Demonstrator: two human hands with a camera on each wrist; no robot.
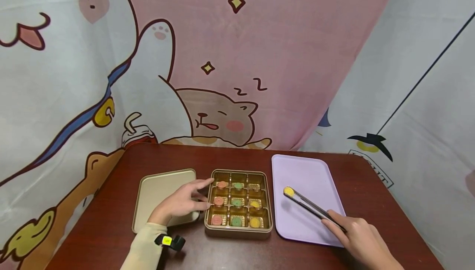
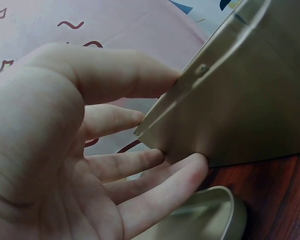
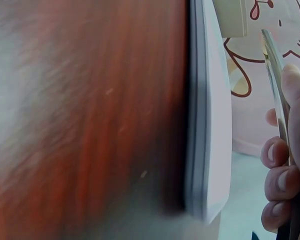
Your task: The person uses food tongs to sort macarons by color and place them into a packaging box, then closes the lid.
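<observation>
A gold tin [image 1: 237, 233] with nine-grid style compartments stands mid-table. Pink round pieces [image 1: 218, 201] fill its left column, green ones [image 1: 236, 203] its middle column. Two yellow pieces [image 1: 255, 222] sit in the right column; the back right compartment [image 1: 254, 182] shows bare gold liner. My left hand [image 1: 179, 202] touches the tin's left side with thumb and fingertips, fingers fairly straight, as the tin wall [image 2: 240, 105] in the left wrist view also shows. My right hand [image 1: 365, 237] grips metal tongs [image 1: 305, 207], whose tips pinch a round yellow piece [image 1: 288, 191] over the purple tray.
The light purple tray [image 1: 297, 169] lies right of the tin. A gold lid [image 1: 163, 189] lies to the left, partly beneath my left hand. Everything stands on a dark red-brown wooden table [image 1: 237, 255], with a cartoon-printed cloth [image 1: 289, 47] hanging behind it.
</observation>
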